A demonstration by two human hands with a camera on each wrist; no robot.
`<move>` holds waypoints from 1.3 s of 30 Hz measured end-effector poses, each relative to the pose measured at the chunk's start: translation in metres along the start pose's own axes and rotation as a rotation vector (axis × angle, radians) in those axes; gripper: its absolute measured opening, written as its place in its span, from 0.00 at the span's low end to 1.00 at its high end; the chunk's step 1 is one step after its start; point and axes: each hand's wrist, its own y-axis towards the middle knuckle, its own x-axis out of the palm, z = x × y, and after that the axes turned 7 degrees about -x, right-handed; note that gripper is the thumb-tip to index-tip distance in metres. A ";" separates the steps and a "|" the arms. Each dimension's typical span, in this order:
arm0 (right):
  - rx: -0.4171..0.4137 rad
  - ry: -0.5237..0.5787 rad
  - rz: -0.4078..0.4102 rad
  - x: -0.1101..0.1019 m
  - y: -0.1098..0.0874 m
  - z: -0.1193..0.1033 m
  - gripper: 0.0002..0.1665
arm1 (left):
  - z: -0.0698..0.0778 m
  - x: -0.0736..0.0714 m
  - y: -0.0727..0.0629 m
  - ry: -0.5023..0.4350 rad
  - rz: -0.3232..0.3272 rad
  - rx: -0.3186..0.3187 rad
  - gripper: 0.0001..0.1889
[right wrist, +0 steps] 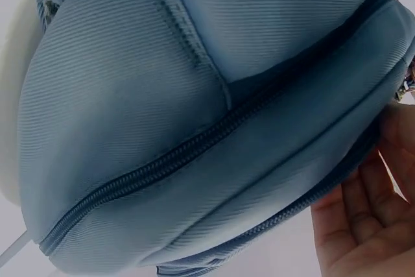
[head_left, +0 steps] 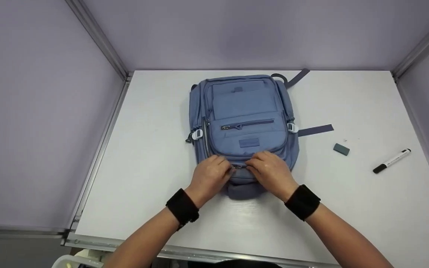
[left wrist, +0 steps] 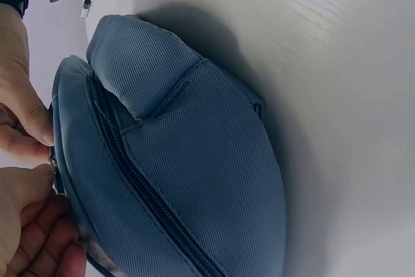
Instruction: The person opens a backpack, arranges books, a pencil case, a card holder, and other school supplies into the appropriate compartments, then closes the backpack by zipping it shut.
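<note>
At lower left, a white tub is cut off by the frame edge; something small and yellow is contained in it. The left hand, cuffed in black at the wrist, is clamped by bent fingertips at the lower zip of a blue backpack. The backpack is laid front up at the middle of a smooth white table. Fine ribbing is seen in the cloth; corners are rounded; contents are hidden by the fabric. The right hand is set just beside the left, fingertips pinched at the same zip; whether pull or cloth is gripped cannot be told. To the right, a flat webbing strap is extended from the backpack. Farther right, a grey-green oblong block and a slim, black-capped white marker are found.
</note>
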 end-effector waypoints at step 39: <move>-0.055 0.040 -0.025 0.009 0.019 -0.014 0.10 | -0.029 -0.016 -0.025 -0.055 -0.065 -0.099 0.05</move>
